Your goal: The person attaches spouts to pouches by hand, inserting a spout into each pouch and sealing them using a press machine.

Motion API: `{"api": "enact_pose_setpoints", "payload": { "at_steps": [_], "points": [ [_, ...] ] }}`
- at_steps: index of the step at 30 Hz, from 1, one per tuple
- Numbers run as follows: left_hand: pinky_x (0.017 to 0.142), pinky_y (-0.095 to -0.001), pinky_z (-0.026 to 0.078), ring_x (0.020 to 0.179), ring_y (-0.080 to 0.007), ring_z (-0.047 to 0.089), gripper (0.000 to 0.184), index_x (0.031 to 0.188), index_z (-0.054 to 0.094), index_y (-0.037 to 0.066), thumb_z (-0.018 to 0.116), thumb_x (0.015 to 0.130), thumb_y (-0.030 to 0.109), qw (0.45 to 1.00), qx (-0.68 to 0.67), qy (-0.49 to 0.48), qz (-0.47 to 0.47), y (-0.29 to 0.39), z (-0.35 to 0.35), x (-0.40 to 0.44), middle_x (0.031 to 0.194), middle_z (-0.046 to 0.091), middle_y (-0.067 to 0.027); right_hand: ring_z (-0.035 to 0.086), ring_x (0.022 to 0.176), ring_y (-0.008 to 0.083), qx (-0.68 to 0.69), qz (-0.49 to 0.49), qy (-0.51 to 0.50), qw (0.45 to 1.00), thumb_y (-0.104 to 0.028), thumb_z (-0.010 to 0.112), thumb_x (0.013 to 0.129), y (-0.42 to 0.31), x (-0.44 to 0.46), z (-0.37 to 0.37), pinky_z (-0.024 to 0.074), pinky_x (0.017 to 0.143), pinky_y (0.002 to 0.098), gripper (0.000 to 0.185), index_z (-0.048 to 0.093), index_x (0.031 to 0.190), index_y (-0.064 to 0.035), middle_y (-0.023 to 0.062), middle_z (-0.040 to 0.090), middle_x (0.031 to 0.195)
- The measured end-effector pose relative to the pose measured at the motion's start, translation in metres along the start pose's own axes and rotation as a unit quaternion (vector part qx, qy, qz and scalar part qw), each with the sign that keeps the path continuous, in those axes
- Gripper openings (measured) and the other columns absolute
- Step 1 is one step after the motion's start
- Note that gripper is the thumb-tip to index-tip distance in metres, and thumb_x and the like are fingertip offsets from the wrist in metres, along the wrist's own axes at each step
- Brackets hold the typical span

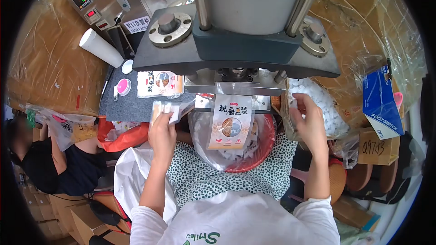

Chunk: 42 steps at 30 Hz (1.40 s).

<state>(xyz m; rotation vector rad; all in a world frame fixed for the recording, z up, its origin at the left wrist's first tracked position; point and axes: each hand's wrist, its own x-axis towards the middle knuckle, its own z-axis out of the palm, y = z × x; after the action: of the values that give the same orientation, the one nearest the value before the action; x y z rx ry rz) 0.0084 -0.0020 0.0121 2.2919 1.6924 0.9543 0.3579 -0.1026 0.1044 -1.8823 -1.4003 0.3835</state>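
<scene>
My left hand (162,135) is closed on a small pouch (175,108) with a white piece at its top, left of the press. A printed pouch (231,124) hangs from the metal jaw (237,86) of the press, above a red basin (271,143) lined with clear plastic and holding pouches. At the right, my right hand (309,120) is over the edge of a box of small white pieces (318,104), its thumb and fingers bent towards each other. Whether anything lies between those fingertips is too small to tell.
A stack of printed pouches (160,84) lies on the grey mat (131,109), near a pink-lidded jar (123,86) and a white roll (101,47). A blue box (381,102) stands right. Another person (59,163) sits at the far left beside a red bag (119,141).
</scene>
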Motion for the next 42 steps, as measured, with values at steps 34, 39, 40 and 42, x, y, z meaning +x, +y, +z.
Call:
{"api": "enact_pose_setpoints", "payload": {
  "at_steps": [34, 39, 40, 42],
  "points": [
    [0.071, -0.0284, 0.054, 0.083, -0.0131, 0.065, 0.029, 0.113, 0.065, -0.004, 0.059, 0.099, 0.021, 0.776, -0.471, -0.345, -0.239, 0.077, 0.031, 0.038, 0.099, 0.07, -0.008, 0.068, 0.096, 0.0143, 0.32, 0.061, -0.1, 0.94, -0.002, 0.062, 0.094, -0.018, -0.055, 0.046, 0.0521, 0.083, 0.0249, 0.018, 0.065, 0.11, 0.0056, 0.0113, 0.072, 0.103],
    [0.076, -0.0386, 0.051, 0.086, -0.0303, 0.066, 0.027, 0.109, 0.065, -0.001, 0.066, 0.089, 0.018, 0.979, -0.15, 0.038, -0.131, -0.044, 0.018, 0.099, 0.097, 0.068, -0.019, 0.069, 0.093, 0.0146, 0.349, 0.087, -0.122, 0.925, -0.004, 0.061, 0.096, -0.001, -0.08, 0.036, 0.0529, 0.082, 0.0255, 0.016, 0.064, 0.109, 0.0043, 0.0117, 0.073, 0.1],
    [0.09, -0.0427, 0.046, 0.103, -0.0371, 0.06, 0.038, 0.116, 0.06, -0.002, 0.07, 0.084, 0.016, 0.995, 0.006, 0.081, -0.062, -0.07, 0.015, 0.113, 0.112, 0.062, -0.0229, 0.069, 0.093, 0.0145, 0.368, 0.104, -0.127, 0.915, -0.004, 0.061, 0.097, -0.001, -0.083, 0.037, 0.053, 0.081, 0.0254, 0.016, 0.064, 0.109, 0.0039, 0.0116, 0.073, 0.1],
    [0.1, -0.0451, 0.041, 0.116, -0.0425, 0.052, 0.065, 0.131, 0.047, -0.007, 0.076, 0.079, 0.018, 0.994, 0.048, 0.089, -0.046, -0.11, 0.023, 0.133, 0.122, 0.055, -0.0275, 0.069, 0.092, 0.014, 0.379, 0.106, -0.156, 0.906, -0.005, 0.061, 0.097, 0.0, -0.089, 0.047, 0.0531, 0.08, 0.0248, 0.016, 0.064, 0.11, 0.0035, 0.0117, 0.073, 0.1]
  ]
}}
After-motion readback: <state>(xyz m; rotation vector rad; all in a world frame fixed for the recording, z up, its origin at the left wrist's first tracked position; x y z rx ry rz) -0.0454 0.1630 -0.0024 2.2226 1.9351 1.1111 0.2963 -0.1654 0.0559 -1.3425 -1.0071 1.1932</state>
